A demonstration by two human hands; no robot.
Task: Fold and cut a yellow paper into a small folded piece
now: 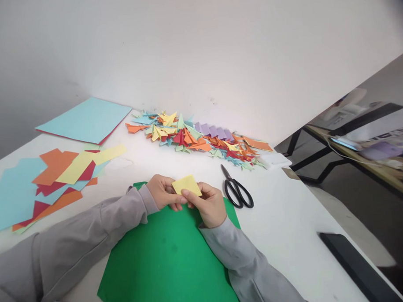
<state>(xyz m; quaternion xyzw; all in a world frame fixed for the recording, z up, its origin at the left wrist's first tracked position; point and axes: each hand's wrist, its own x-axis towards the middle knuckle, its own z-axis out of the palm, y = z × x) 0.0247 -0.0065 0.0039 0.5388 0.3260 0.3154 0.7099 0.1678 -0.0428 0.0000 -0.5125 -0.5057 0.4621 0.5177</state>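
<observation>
A small yellow paper piece (pixel 187 185) is held up between both hands, above the far edge of a green sheet (pixel 168 258). My left hand (pixel 163 193) pinches its left side, fingers closed. On the right, my right hand (pixel 208 203) grips the paper with the thumb on its lower front edge and the fingers behind. Black-handled scissors (pixel 237 190) lie on the table just right of my right hand.
A long pile of folded colored papers (pixel 188 138) lines the wall. At the left are loose paper scraps (pixel 66 173) and a large light blue sheet (pixel 88 119). A dark flat object (pixel 354 264) lies at the white table's (pixel 284 236) right edge.
</observation>
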